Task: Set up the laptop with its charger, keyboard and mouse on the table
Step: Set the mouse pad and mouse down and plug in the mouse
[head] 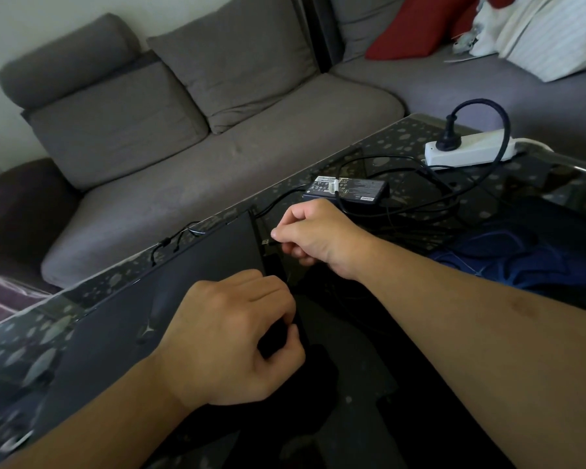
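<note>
A dark closed laptop [190,286] lies on the black glass table [403,137], its lid facing up. My left hand [230,336] grips the laptop's right edge with curled fingers. My right hand [315,231] pinches the small charger plug [266,242] just beside the laptop's right side, near its back corner. The black charger brick [347,191] lies behind my right hand, its cables looping over the table. A black plug [449,133] sits in a white power strip [471,148] at the back right. No keyboard or mouse can be made out.
A grey sofa [190,130] stands right behind the table, with a red cushion [416,25] and white bedding [548,32] on it. A dark blue patterned item [508,252] lies on the table's right side. Thin black cables [173,243] hang over the table's far edge.
</note>
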The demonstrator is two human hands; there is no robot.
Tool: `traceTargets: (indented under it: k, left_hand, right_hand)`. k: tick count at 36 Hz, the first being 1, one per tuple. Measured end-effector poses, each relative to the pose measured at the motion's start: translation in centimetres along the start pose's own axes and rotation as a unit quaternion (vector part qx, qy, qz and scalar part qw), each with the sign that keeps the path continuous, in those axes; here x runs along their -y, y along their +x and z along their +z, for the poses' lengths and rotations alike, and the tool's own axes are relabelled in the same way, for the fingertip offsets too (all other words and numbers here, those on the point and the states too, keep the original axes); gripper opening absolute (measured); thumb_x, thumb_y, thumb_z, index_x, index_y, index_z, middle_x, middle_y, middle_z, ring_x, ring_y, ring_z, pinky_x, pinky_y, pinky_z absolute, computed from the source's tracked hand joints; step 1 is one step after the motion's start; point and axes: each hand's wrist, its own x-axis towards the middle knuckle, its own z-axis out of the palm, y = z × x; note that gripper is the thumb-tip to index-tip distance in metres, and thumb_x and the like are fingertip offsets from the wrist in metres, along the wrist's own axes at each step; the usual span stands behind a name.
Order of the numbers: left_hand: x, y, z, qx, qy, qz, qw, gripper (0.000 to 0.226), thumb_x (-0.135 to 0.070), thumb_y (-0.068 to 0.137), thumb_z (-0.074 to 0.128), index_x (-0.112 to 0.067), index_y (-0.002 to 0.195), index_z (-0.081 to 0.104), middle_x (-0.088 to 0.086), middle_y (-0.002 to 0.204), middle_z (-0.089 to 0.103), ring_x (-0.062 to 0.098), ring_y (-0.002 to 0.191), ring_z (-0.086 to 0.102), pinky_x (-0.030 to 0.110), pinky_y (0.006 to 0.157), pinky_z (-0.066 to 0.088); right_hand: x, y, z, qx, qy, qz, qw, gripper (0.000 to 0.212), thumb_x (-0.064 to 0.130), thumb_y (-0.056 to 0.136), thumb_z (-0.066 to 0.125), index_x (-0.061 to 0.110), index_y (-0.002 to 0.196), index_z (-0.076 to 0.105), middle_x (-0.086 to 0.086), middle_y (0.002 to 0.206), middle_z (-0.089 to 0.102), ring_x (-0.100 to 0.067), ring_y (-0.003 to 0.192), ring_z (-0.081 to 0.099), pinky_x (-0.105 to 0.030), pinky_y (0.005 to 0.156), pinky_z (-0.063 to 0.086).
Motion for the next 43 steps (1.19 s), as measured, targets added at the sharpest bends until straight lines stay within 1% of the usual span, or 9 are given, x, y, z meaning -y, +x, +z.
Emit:
traceTargets:
  k: [8, 11, 15, 17, 22, 29, 34, 40, 43]
  left_hand:
    - [-0.1, 0.0, 0.3, -0.002, 0.002, 0.001, 1.0, 0.011, -0.027, 0.083, 0.068, -0.02, 0.074, 0.065, -0.009, 0.079, 0.065, 0.017, 0.067, 0.056, 0.039, 0.05, 0.047]
    - [-0.1, 0.0, 0.3, -0.001, 0.002, 0.001, 1.0, 0.012, -0.027, 0.083, 0.068, -0.02, 0.074, 0.065, -0.009, 0.079, 0.065, 0.017, 0.067, 0.055, 0.039, 0.05, 0.047]
    - [-0.1, 0.1, 0.3, 0.002, 0.002, 0.001, 1.0, 0.011, -0.027, 0.084, 0.068, -0.02, 0.075, 0.066, -0.009, 0.079, 0.064, 0.016, 0.068, 0.055, 0.039, 0.051, 0.047]
    - [0.0, 0.1, 0.3, 0.002, 0.001, 0.003, 1.0, 0.011, -0.026, 0.083, 0.068, -0.02, 0.075, 0.066, -0.009, 0.079, 0.064, 0.016, 0.069, 0.054, 0.039, 0.051, 0.047]
    - [0.0, 0.2, 0.3, 0.002, 0.0, 0.006, 1.0, 0.011, -0.026, 0.082, 0.069, -0.019, 0.074, 0.065, -0.009, 0.079, 0.064, 0.016, 0.069, 0.052, 0.039, 0.05, 0.046]
    - [0.1, 0.3, 0.6, 0.005, 0.001, 0.01, 1.0, 0.012, -0.025, 0.081, 0.068, -0.019, 0.072, 0.064, -0.009, 0.076, 0.061, 0.016, 0.069, 0.048, 0.039, 0.049, 0.043]
    - [0.2, 0.4, 0.9, 0.015, 0.004, 0.006, 1.0, 0.012, -0.025, 0.08, 0.068, -0.019, 0.071, 0.063, -0.009, 0.074, 0.06, 0.016, 0.07, 0.048, 0.038, 0.049, 0.043]
    - [0.2, 0.5, 1.3, 0.028, 0.001, 0.019, 0.999, 0.019, -0.02, 0.085, 0.064, -0.018, 0.066, 0.06, -0.008, 0.067, 0.054, 0.016, 0.066, 0.042, 0.036, 0.052, 0.039]
    - [0.2, 0.6, 1.5, 0.061, 0.005, 0.029, 0.998, 0.022, -0.024, 0.088, 0.062, -0.021, 0.066, 0.059, -0.01, 0.066, 0.054, 0.012, 0.067, 0.038, 0.033, 0.055, 0.039]
  right_hand:
    - [-0.1, 0.3, -0.3, -0.004, -0.045, -0.018, 0.999, 0.009, 0.015, 0.093, 0.075, 0.009, 0.086, 0.073, -0.001, 0.067, 0.068, -0.006, 0.048, 0.055, -0.024, 0.053, 0.049]
    - [-0.3, 0.6, 0.0, -0.019, -0.073, -0.021, 0.997, 0.011, 0.021, 0.095, 0.074, 0.011, 0.09, 0.077, 0.003, 0.071, 0.071, -0.007, 0.059, 0.063, -0.027, 0.061, 0.056]
    - [-0.7, 1.2, 1.1, -0.051, -0.113, -0.04, 0.992, 0.013, 0.025, 0.094, 0.076, 0.017, 0.083, 0.076, 0.002, 0.077, 0.075, -0.016, 0.076, 0.07, -0.038, 0.078, 0.061]
    - [-0.5, 1.1, 0.9, -0.047, -0.11, -0.046, 0.992, 0.013, 0.025, 0.093, 0.077, 0.016, 0.083, 0.077, 0.001, 0.076, 0.076, -0.015, 0.074, 0.07, -0.035, 0.073, 0.061]
    - [-0.1, 0.7, 0.8, -0.028, -0.095, -0.046, 0.994, 0.015, 0.021, 0.095, 0.077, 0.012, 0.083, 0.076, 0.001, 0.066, 0.073, -0.007, 0.052, 0.063, -0.024, 0.055, 0.053]
    - [-0.2, 0.8, 1.4, -0.048, -0.107, -0.044, 0.992, 0.015, 0.019, 0.094, 0.078, 0.013, 0.081, 0.074, -0.003, 0.066, 0.076, -0.007, 0.051, 0.069, -0.023, 0.052, 0.054]
    - [-0.4, 0.5, 1.8, -0.053, -0.088, -0.03, 0.994, 0.015, 0.016, 0.094, 0.077, 0.013, 0.08, 0.074, -0.005, 0.067, 0.077, -0.02, 0.063, 0.078, -0.024, 0.054, 0.056]
    - [-0.8, 0.4, 1.7, -0.027, -0.062, -0.018, 0.998, 0.018, 0.013, 0.095, 0.076, 0.011, 0.078, 0.072, -0.005, 0.062, 0.074, -0.02, 0.056, 0.072, -0.03, 0.057, 0.056]
    - [-1.3, 0.2, 1.7, -0.033, -0.051, 0.005, 0.998, 0.02, 0.01, 0.096, 0.075, 0.01, 0.077, 0.071, -0.004, 0.057, 0.071, -0.02, 0.053, 0.07, -0.031, 0.056, 0.057]
